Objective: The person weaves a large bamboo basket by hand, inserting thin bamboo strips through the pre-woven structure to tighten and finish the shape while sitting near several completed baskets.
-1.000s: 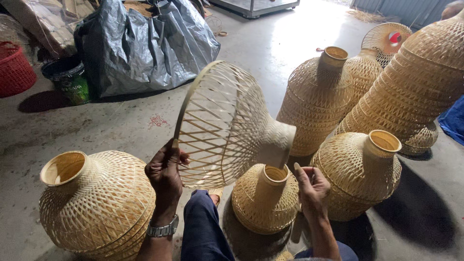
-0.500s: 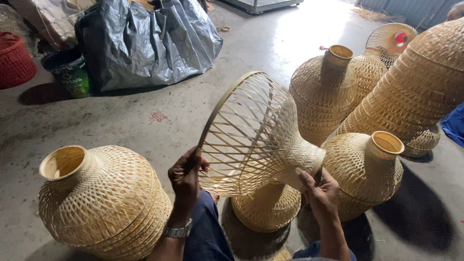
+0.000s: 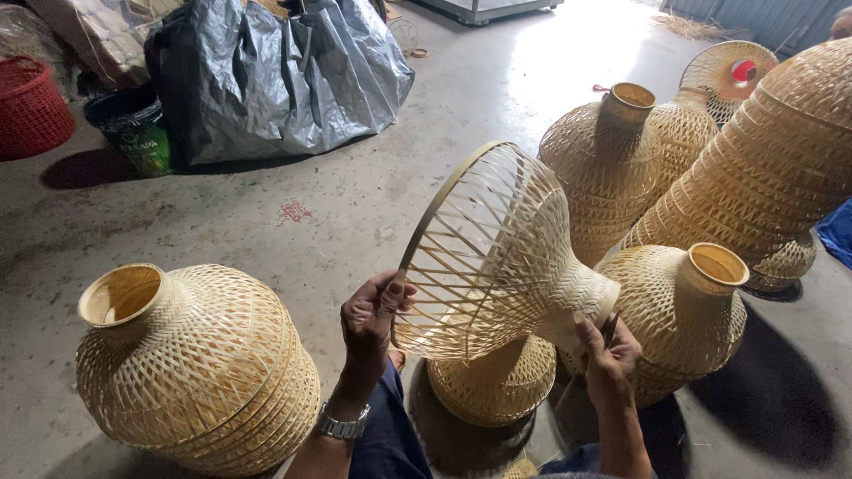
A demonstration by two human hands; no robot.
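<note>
Lifted and tipped since the earlier frame, the unfinished bamboo lampshade (image 3: 497, 257) now hangs above the small woven shade (image 3: 493, 381) that it hid less before; the left hand (image 3: 371, 315) is closed on its open rim, the right hand (image 3: 608, 355) is closed around its narrow neck. Its neck part looks tightly woven, but the wide part shows only open lattice, so I judge much weaving is left. Finished bamboo shades (image 3: 195, 364) stand close at both sides of the grip, with free concrete floor (image 3: 293, 222) beyond the rim.

Bare concrete floor (image 3: 266, 222), daylit
</note>
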